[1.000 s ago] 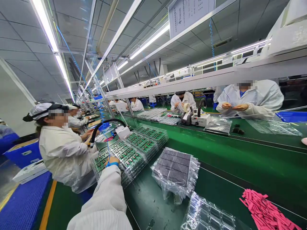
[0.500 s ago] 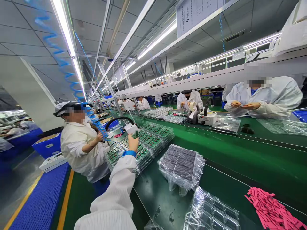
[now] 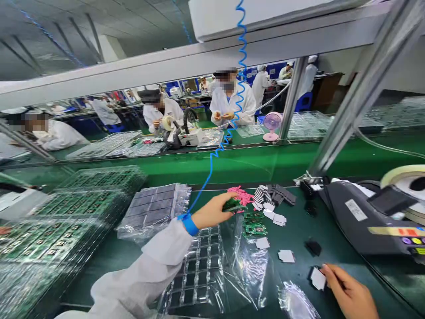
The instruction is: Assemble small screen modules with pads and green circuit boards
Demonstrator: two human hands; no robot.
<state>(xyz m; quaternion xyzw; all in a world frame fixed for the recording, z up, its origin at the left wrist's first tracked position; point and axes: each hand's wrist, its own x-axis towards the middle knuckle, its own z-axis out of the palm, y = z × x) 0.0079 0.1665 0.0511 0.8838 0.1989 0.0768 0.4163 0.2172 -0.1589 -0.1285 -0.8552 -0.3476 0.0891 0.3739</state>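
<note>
My left hand (image 3: pixel 214 211) is pinched on a small green circuit board (image 3: pixel 231 204) and holds it just above the dark green bench. A blue wrist strap (image 3: pixel 190 224) with a coiled blue cord (image 3: pixel 232 110) sits on that wrist. Two more green boards (image 3: pixel 255 223) lie on the bench just right of it, beside a heap of pink strips (image 3: pixel 241 195). At the lower right my right hand (image 3: pixel 348 292) pinches a small grey-white pad (image 3: pixel 318 279). Similar pads (image 3: pixel 285 255) lie loose between the hands.
Stacked trays of green boards (image 3: pixel 69 208) fill the left. A bagged tray of dark parts (image 3: pixel 154 208) and a clear plastic tray (image 3: pixel 199 270) lie under my left arm. A tape dispenser machine (image 3: pixel 372 217) stands at right. A metal post (image 3: pixel 352 102) rises there. Coated workers sit across the belt.
The view has swung right and down to the bench. My left hand came off the board trays at left, carrying a green board over to the pink strips. My right hand has come into view.
</note>
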